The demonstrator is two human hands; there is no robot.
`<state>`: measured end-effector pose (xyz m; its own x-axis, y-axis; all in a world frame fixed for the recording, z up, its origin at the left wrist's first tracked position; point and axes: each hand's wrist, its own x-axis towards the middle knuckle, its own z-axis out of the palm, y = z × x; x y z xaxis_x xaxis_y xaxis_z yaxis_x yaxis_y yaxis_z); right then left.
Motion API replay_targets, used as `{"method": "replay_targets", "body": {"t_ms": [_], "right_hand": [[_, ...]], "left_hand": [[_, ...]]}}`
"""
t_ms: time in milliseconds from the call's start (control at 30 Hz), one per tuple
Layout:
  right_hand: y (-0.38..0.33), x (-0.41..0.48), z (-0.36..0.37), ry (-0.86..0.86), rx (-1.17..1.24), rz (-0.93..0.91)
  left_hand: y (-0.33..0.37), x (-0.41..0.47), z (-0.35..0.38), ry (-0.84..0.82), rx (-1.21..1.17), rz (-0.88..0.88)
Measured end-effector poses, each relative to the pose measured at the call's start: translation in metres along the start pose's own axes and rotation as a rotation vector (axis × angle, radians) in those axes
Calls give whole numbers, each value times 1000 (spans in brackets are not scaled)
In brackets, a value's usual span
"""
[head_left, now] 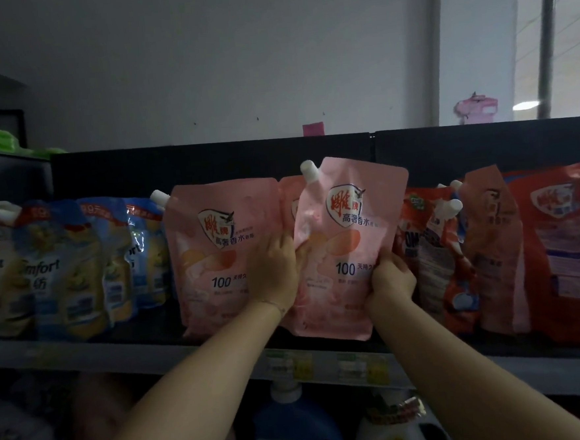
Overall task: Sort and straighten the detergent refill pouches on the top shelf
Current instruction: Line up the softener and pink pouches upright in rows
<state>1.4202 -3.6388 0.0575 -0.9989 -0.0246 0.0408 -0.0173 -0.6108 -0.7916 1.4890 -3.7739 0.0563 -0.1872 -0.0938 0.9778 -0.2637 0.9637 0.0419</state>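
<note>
Slightly tilted pink pouch (pixel 347 250), white spout (pixel 309 170), left hand (pixel 275 272) and right hand (pixel 392 281) grip its edges.

A shop, in the laundry aisle. The shelf (pixel 119 357) carries rows of the same goods repeated, all facing out: blue and yellow pouches (pixel 62 270), pink pouches (pixel 212 252), red pouches (pixel 564 235). Price labels (pixel 288 362) run along its front edge — and big bottles (pixel 292 422) stand on the level below.

Both arms raised fwd; L hand (pixel 278 272) & R hand (pixel 392 281) fingers (pixel 398 263) curled, gripping pink pouch (pixel 349 250) edges.
</note>
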Motion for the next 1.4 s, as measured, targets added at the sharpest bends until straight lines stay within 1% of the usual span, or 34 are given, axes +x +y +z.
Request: {"method": "replay_targets", "body": {"t_ms": [33, 100, 167, 267, 300, 367, 433, 467, 533, 600, 667, 700, 767, 867, 900, 967, 1033, 1100, 1200, 1400], "right_hand": [[1, 0, 3, 7, -4, -30], [2, 0, 8, 10, -7, -90], [5, 0, 10, 29, -17, -139], [15, 0, 3, 23, -122, -233], [18, -1, -1, -1, -193, -278], [22, -3, -6, -96, -352, -388], [29, -3, -10, -169, -508, -529], [32, -3, -11, -186, -622, -611], [39, -8, -18, -243, -885, -803], [42, -15, -24, -329, -1155, -1032], [48, -12, -28, -422, -1412, -1228], [50, -9, -29, -441, -1522, -1340], [50, -5, -25, -423, -1662, -1514], [45, -4, -13, -407, -1697, -1636], [45, -3, -10, -409, -1705, -1672], [47, -2, -5, -404, -1737, -1693], [49, -2, -2, -390, -1775, -1663], [51, -1, 1, -377, -1812, -1642], [53, 4, 6, -378, -1835, -1620], [57, 24, 10, -377, -1898, -1599]], "left_hand": [[-4, 1, 4, 56, 118, 35], [-11, 5, 11, 122, 263, 63], [-15, 7, 16, 120, 335, 55], [-21, -5, 22, 88, 349, 15], [-22, -11, 22, 77, 323, -12], [-23, -18, 21, 53, 222, -119], [-22, -20, 15, 7, 112, -219], [-21, -20, 12, -23, 80, -238], [-25, -23, 5, -84, 52, -239], [-33, -31, -1, -150, 21, -219], [-48, -42, -7, -214, -20, -183], [-57, -46, -11, -253, -36, -177], [-77, -51, -21, -344, -38, -220], [-103, -47, -33, -466, -78, -269], [-110, -44, -36, -505, -84, -240], [-120, -37, -40, -564, -9, -112], [-126, -26, -41, -548, 78, 39], [-129, -18, -37, -501, 125, 147], [-132, -15, -26, -457, 166, 188], [-138, -11, -3, -504, 207, 229]]}}
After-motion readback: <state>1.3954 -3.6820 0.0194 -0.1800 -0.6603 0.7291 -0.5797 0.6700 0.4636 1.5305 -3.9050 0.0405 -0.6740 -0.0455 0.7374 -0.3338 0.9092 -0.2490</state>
